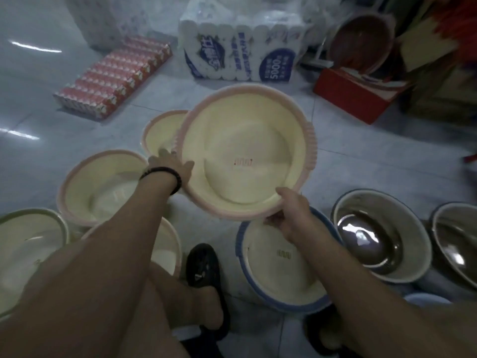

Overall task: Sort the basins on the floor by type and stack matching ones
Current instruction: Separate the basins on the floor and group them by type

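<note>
A cream basin with a pink rim (245, 153) is held tilted above the floor. My left hand (171, 164) grips its left rim and my right hand (291, 210) grips its near rim. Behind it on the floor lies a smaller pink-rimmed basin (161, 131). Another pink-rimmed basin (100, 184) sits to the left. A blue-rimmed cream basin (278, 264) lies under my right hand. Two steel basins (379, 239) (456, 241) stand at the right. A green-rimmed basin (28, 241) is at the far left, and one more cream basin (167, 249) shows behind my left forearm.
A white pack of paper rolls (240, 52) and a red shrink-wrapped pack (113, 76) lie at the back. A red box (358, 94) and a brown basin (361, 40) stand at the back right. My feet in black slippers (204, 267) are between the basins.
</note>
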The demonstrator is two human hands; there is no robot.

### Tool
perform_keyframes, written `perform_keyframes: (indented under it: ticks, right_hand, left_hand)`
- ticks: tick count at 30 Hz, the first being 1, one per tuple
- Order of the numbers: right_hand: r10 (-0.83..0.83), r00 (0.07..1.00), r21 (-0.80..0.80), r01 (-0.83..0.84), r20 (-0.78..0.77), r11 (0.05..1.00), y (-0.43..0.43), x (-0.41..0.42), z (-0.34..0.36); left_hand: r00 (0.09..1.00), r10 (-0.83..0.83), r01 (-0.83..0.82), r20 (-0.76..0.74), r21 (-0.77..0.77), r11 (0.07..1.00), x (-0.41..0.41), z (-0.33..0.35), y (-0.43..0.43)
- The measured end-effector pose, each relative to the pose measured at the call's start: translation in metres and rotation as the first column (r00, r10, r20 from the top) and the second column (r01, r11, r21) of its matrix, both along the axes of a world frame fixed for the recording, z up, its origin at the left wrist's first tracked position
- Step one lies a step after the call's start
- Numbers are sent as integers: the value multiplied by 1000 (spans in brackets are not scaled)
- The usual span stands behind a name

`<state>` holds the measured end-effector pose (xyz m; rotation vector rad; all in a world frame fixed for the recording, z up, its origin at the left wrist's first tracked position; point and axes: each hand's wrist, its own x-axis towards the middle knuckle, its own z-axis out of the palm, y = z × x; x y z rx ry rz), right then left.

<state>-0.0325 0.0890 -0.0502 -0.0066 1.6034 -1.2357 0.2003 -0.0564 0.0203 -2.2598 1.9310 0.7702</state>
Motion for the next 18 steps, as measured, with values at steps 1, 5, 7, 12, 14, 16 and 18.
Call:
perform_keyframes:
  ticks: [1, 5, 7, 12, 14, 16, 18]
  right_hand:
    - [-22, 999, -16, 23, 34, 1000, 16, -9, 4]
    - [25, 999, 30, -26, 32, 999, 72, -48, 4]
    - [5, 1000, 89, -3, -23, 996, 97, -67, -1]
    - [-27, 874, 126, 101, -486, 987, 169, -125, -26]
    - [-11, 868, 126, 85, -496, 988, 192, -130, -36]
    - [-9, 864, 143, 93, -504, 985, 205, -130, -48]
    - [-8, 877, 176, 106, -480, 979, 211, -131, -64]
  left_hand:
    - [998, 6, -9, -61, -42, 999, -2, 1, 6]
    - [908, -42, 0, -417, -101, 995, -24, -6, 23]
    - [867, -29, -6, -497, -69, 998, -38, -18, 42]
    - [897, -53, 72, -438, 29, 997, -76, -73, 116]
    - [908, -44, 63, -416, 34, 997, -90, -87, 134]
    - [905, -20, 47, -425, 53, 998, -98, -97, 146]
    - [898, 9, 37, -441, 96, 995, -99, -107, 152]
